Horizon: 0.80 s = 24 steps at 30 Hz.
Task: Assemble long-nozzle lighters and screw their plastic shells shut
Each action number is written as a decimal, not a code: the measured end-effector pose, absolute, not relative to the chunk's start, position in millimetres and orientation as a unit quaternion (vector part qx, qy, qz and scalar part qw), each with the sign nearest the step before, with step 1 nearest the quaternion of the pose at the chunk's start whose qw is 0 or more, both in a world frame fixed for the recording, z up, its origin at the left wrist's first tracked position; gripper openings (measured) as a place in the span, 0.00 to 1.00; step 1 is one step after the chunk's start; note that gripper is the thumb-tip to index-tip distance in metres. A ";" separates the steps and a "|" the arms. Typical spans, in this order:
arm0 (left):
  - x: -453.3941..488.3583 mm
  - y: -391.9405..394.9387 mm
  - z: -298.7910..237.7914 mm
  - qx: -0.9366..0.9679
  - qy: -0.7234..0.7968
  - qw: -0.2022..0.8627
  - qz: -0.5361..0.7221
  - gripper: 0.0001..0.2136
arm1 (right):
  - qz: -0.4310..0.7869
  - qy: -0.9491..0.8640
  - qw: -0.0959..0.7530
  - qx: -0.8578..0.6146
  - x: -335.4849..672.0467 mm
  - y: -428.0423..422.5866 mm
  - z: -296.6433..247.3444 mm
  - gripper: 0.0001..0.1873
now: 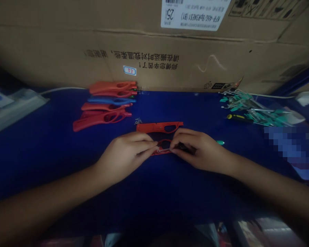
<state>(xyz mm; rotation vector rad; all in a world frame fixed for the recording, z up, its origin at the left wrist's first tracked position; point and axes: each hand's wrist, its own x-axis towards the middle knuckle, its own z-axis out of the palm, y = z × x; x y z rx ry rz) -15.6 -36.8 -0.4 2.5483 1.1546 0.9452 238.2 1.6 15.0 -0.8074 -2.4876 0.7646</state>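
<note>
A red-orange half of a lighter casing lies on the blue table between my hands, with a finger loop along its far side. My left hand pinches at its left part, fingertips closed. At its right end my right hand is closed in a pinch too. Thin pale wires show in the casing between the fingertips; the fingers hide which hand grips them. Just beyond lies another orange casing half, and a few small screws are piled at its left end. A small green piece sits beside my right wrist.
Several red, orange and one blue lighter casings lie stacked at the left. At the right are a heap of green parts with metal rods and a yellow-and-black screwdriver. A cardboard box walls off the back; clear plastic bags lie far left.
</note>
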 end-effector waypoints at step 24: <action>-13.3 -36.3 6.7 0.803 0.441 0.170 0.362 0.04 | 0.248 -0.902 0.191 -0.298 238.0 -0.6 16.4 0.05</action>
